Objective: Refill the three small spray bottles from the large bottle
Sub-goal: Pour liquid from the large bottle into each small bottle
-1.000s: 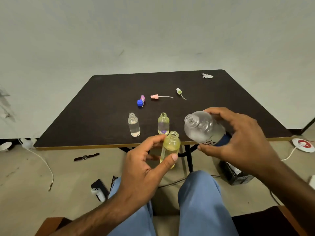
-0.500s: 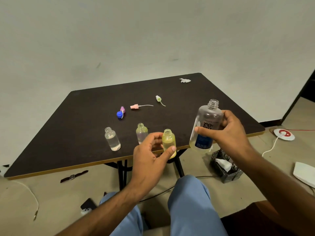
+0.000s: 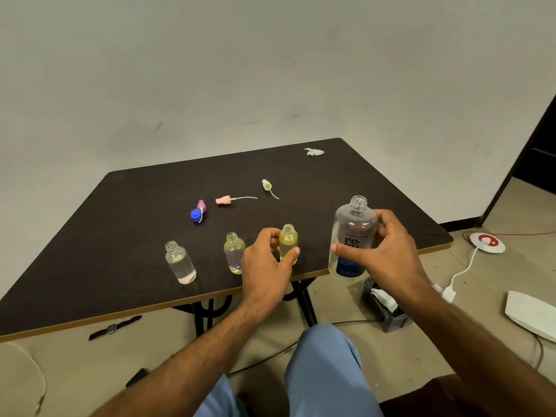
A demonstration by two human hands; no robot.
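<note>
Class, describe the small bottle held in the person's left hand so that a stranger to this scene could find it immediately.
Start at the dark table and follow its near edge to three small uncapped bottles in a row. The one wanted is the yellow bottle at the right end, pinched by the left hand. Unlike the clear bottle and the pale bottle, it is yellow from top to bottom.

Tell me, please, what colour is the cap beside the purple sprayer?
Blue cap; head view.

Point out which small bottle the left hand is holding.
The yellow small bottle, rightmost of three; the left hand pinches it, the other two stand untouched.
</note>
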